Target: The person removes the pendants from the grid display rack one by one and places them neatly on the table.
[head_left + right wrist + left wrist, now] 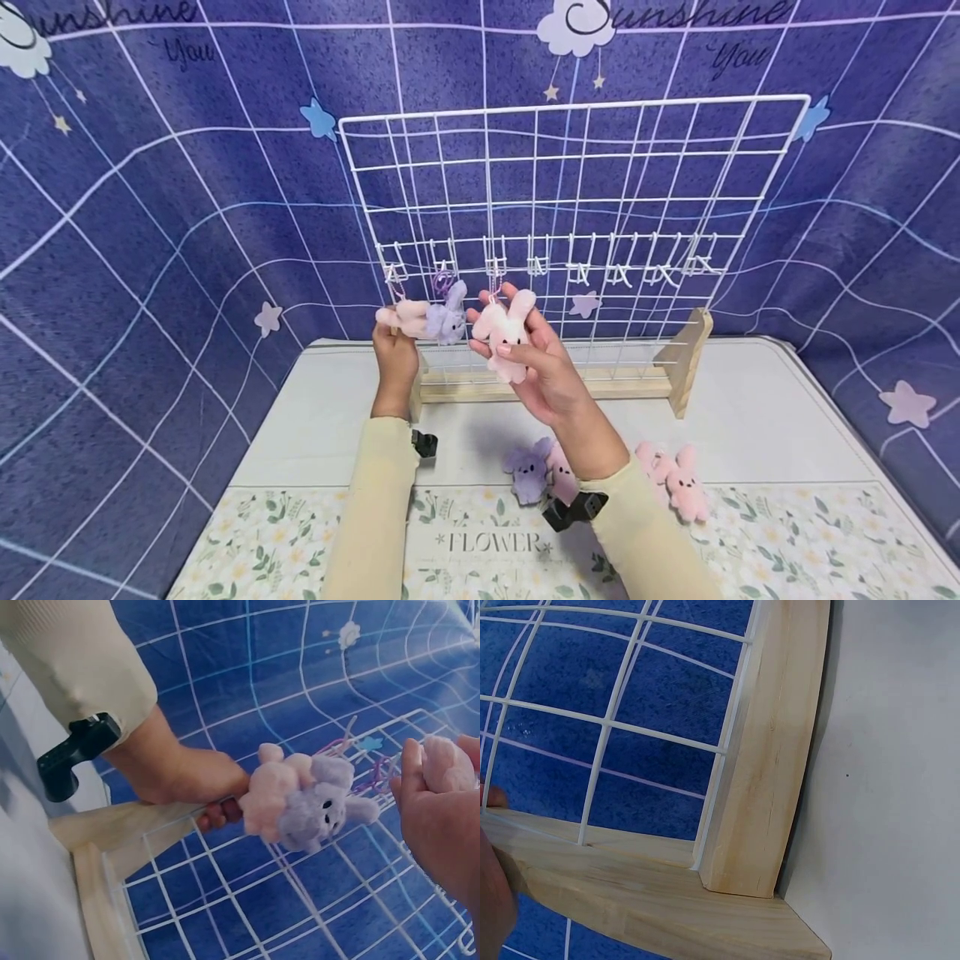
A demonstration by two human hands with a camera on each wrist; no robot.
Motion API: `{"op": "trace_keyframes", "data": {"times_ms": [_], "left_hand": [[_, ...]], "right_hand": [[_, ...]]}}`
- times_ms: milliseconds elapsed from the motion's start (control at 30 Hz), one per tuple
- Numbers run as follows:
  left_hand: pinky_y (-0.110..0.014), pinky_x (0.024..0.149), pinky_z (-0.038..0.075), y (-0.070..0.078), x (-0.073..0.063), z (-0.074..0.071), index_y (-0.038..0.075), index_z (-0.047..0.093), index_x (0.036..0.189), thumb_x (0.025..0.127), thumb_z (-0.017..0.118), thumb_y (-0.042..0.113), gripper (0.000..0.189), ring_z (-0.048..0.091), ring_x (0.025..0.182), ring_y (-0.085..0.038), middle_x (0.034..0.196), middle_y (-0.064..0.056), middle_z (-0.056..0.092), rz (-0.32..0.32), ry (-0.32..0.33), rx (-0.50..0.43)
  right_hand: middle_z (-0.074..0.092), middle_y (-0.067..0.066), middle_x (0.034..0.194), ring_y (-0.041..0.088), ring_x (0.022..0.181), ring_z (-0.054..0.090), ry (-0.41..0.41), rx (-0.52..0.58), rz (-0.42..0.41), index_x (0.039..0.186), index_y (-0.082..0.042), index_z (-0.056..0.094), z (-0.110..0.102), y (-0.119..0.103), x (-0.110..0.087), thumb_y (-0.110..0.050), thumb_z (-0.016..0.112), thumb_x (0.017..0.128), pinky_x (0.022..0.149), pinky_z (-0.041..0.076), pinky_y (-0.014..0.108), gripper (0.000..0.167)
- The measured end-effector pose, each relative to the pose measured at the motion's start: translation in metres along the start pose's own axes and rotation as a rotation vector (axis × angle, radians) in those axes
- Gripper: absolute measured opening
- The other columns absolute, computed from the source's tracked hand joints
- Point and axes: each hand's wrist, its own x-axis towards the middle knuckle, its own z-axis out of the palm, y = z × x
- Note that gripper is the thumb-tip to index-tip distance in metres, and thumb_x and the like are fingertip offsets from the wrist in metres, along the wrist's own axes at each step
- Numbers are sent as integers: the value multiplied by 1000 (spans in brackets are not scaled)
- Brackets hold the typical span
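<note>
My right hand holds a pale pink bunny plush keychain, thumb across its front and fingers behind it. Its chain runs up to the third hook from the left. My left hand grips the wooden side post of the wire rack at its left end; the right wrist view shows fingers curled around the wood. Just in front of that hand hang a pink plush and a lavender bunny plush from the first two hooks, overlapping each other.
The white wire grid rack stands on a wooden base, with several more hooks to the right. On the table lie a purple plush, a pink one beside it, and pink bunnies further right.
</note>
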Motion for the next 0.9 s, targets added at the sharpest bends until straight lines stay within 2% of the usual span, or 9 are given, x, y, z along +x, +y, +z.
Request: {"op": "trace_keyframes", "data": {"times_ms": [167, 267, 333, 467, 700, 800, 900], "left_hand": [[-17, 95, 47, 0, -1, 0, 11, 70, 102, 97, 57, -5, 20, 58, 100, 1, 94, 22, 69, -15, 10, 17], [-18, 97, 47, -1, -1, 0, 12, 69, 101, 97, 57, -6, 22, 59, 103, 1, 96, 22, 69, -18, 1, 0], [-18, 97, 47, -1, -1, 0, 12, 69, 101, 98, 56, -5, 22, 59, 103, 1, 96, 22, 69, -16, 0, 2], [-17, 94, 47, -1, -1, 0, 6, 68, 101, 98, 56, -4, 15, 58, 98, 0, 93, 21, 67, -4, 6, 22], [-17, 95, 48, -3, -1, -1, 19, 68, 100, 98, 57, -6, 27, 60, 102, 2, 96, 22, 69, -4, -8, -2], [-17, 94, 48, -3, -1, -1, 14, 69, 100, 97, 56, -7, 25, 59, 101, 2, 95, 22, 68, 6, -3, 5], [-17, 92, 48, -3, 0, -1, 9, 69, 100, 97, 56, -7, 21, 59, 98, 1, 93, 20, 67, 14, 3, 9]], "right_hand": [[40, 9, 164, 24, 142, 57, -6, -47, -24, 166, -10, 23, 5, -7, 1, 19, 38, 92, 108, 57, 36, 81], [43, 8, 161, 25, 142, 58, -9, -72, -41, 166, -5, 20, 9, -12, 3, 18, 40, 92, 108, 57, 35, 80], [42, 10, 162, 25, 140, 58, -17, -86, -49, 166, -3, 18, 11, -15, 4, 18, 40, 92, 107, 58, 35, 80], [37, 14, 167, 24, 139, 60, -28, -107, -55, 164, -1, 22, 15, -21, 4, 17, 40, 92, 104, 59, 35, 76], [29, 17, 173, 23, 138, 62, -57, -147, -61, 165, 0, 22, 20, -27, -1, 18, 41, 92, 104, 60, 35, 77], [31, 19, 172, 22, 136, 63, -61, -166, -67, 165, 3, 20, 20, -29, -5, 18, 43, 91, 101, 61, 34, 79], [41, 17, 167, 22, 134, 66, -46, -188, -62, 163, 6, 22, 20, -29, -9, 17, 45, 90, 98, 62, 34, 78]]}}
